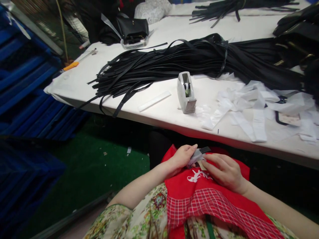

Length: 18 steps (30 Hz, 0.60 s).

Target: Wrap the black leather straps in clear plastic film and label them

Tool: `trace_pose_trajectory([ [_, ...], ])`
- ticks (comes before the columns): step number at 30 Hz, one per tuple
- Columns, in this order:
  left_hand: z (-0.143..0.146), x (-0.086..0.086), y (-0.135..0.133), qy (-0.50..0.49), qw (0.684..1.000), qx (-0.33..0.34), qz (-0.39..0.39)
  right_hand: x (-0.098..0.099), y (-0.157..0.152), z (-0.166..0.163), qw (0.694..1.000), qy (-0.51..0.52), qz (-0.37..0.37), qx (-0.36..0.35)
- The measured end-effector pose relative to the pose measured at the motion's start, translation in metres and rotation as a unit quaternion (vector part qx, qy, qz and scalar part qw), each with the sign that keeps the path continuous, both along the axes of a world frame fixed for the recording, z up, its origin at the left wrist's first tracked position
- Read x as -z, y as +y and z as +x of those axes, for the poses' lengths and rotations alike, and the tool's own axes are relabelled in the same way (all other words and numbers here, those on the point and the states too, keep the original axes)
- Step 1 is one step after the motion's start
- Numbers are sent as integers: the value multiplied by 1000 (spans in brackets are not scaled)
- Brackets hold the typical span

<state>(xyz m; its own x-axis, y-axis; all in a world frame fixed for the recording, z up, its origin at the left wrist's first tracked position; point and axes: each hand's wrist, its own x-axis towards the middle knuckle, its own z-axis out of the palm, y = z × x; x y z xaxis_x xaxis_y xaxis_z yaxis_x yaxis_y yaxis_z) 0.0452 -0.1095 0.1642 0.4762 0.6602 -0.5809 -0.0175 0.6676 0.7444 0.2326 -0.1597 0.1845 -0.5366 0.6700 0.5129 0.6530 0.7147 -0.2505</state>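
Observation:
Over my lap, my left hand [183, 156] is closed on a black strap [205, 150], whose short end sticks out to the right. A translucent white wrapping [196, 157] lies around part of the strap between both hands. With bent fingers, my right hand [225, 170] pinches the right side of this wrapping; its fingertips are partly hidden. Beneath the hands is a red apron [179, 181] with a white print. On the table just beyond stands a grey tape dispenser [185, 96], and a flat white strip [154, 101] lies left of it.
A long bundle of black straps [159, 66] crosses the white table [82, 79]. Crumpled white wrapping strips [259, 113] lie at right. A black bag [133, 30] stands at the back, an orange-handled tool [71, 66] at the left corner. Blue pallets [25, 79] are stacked left.

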Motion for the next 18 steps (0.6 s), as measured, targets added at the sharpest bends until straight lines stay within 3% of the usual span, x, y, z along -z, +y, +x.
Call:
trace_pose_trajectory([
  [7, 0, -5, -2, -19, 1000, -5, 20, -13, 10, 4, 997, -44, 36, -54],
  [14, 1, 1, -10, 132, 974, 10, 184, -9, 2, 14, 995, -62, 26, -77],
  [18, 2, 4, -9, 153, 976, 47, 149, -4, -3, 14, 997, -31, 19, -62],
])
